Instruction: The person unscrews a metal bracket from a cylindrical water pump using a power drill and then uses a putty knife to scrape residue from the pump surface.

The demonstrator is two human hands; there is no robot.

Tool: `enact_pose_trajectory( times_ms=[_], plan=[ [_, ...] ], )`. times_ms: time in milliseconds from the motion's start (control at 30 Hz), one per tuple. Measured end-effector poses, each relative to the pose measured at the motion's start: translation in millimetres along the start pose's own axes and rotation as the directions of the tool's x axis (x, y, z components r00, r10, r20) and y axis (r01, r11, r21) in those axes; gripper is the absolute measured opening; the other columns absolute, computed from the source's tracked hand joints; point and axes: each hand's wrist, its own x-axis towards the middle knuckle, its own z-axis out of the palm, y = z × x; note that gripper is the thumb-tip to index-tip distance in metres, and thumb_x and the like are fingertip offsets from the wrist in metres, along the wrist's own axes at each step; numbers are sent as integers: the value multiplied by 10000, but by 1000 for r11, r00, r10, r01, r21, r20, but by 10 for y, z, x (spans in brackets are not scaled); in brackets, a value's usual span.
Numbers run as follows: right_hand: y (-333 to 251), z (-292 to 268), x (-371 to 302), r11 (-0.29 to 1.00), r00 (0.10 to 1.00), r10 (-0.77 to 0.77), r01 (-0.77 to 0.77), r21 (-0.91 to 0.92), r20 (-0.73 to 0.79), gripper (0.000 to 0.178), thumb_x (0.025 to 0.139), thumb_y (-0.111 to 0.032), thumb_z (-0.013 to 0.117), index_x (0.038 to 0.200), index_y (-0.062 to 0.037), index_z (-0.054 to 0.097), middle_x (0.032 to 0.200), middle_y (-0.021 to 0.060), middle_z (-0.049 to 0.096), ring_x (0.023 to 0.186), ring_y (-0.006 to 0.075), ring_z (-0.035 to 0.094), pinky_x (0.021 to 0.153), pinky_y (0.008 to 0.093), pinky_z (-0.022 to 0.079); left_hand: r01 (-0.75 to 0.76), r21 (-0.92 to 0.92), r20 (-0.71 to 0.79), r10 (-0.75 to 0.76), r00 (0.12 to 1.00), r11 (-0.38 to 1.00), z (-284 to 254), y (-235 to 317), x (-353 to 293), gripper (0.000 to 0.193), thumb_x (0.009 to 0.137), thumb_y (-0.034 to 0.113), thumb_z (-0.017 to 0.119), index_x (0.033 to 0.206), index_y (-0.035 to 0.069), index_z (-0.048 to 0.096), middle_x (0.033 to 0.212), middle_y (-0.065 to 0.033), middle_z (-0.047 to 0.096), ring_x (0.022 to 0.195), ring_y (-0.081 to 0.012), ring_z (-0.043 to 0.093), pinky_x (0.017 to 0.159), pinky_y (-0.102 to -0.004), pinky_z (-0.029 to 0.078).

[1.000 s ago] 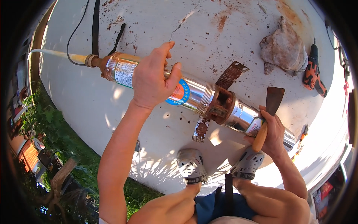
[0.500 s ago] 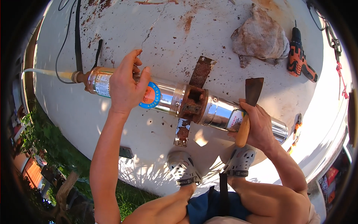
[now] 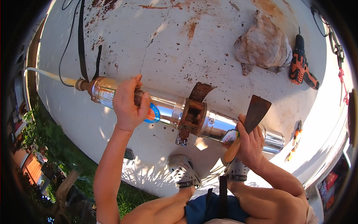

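A long, shiny metal submersible pump [image 3: 158,102] lies across the pale ground in front of me, with a rusty open section [image 3: 193,116] at its middle. My left hand [image 3: 128,104] is closed over the pump's left part, partly covering a round orange and blue sticker [image 3: 152,113]. In my right hand [image 3: 250,147] is a scraper [image 3: 257,115], its dark, flat blade pointing away and its wooden handle toward me. The fingers of that hand also rest against the pump's right part. A perforated rusty metal strip [image 3: 201,91] shows on both sides of the rusty section.
At the far right lie a crumpled, stained cloth [image 3: 264,43] and an orange and black cordless drill [image 3: 299,63]. Orange-handled pliers [image 3: 297,136] are beyond the pump's right end. A pale hose [image 3: 46,72] and dark cables lead from its left end. My shoes [image 3: 182,171] stand close to the pump.
My left hand's fingers have curled down around the pump. The pump appears rolled a little, and the perforated strip looks shorter and bent. The scraper has tilted, its blade swinging right.
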Motion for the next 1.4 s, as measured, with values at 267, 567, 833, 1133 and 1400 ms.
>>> enact_pose_trajectory(
  times_ms=[267, 567, 833, 1133, 1400],
  plan=[
    [-172, 165, -189, 976, 989, -137, 124, -178, -62, 498, 860, -27, 695, 1330, 22, 535, 1369, 327, 585, 1177, 458, 621, 1004, 588, 477, -275, 202, -14, 284, 959, 940, -36, -2, -213, 396, 804, 70, 660, 1188, -17, 621, 1076, -152, 685, 896, -311, 620, 817, -419, 464],
    [-147, 156, -155, 991, 994, -103, 100, -90, -30, 521, 834, -7, 697, 1336, 47, 567, 1401, 293, 582, 1158, 457, 610, 1013, 567, 458, -247, 175, -9, 252, 968, 953, -41, -6, -187, 350, 842, 57, 633, 1183, -22, 628, 1085, -153, 674, 891, -324, 606, 832, -431, 476],
    [9, 64, -111, 998, 996, -56, 58, -31, 62, 832, 748, -209, 877, 1429, 33, 462, 1478, 247, 543, 1191, 452, 590, 1007, 554, 445, -190, 183, -45, 201, 979, 965, -2, 3, -11, 365, 765, 101, 693, 1126, 78, 646, 956, -80, 656, 847, -284, 627, 756, -402, 490],
    [13, 35, -48, 998, 996, -47, 43, 50, 74, 936, 688, -247, 930, 1446, -5, 437, 1481, 233, 532, 1170, 436, 582, 965, 536, 450, -172, 155, -38, 179, 983, 973, 0, 33, 29, 310, 828, 91, 670, 1138, 80, 668, 909, -76, 637, 841, -286, 624, 775, -412, 496],
    [-46, 53, -97, 998, 996, -52, 55, -38, 78, 930, 711, -236, 929, 1448, 16, 421, 1506, 227, 516, 1105, 391, 590, 942, 525, 465, -204, 154, -28, 210, 977, 967, -7, 21, -34, 323, 794, 85, 698, 1115, 88, 663, 937, -64, 656, 866, -281, 633, 806, -404, 495]
  ],
)
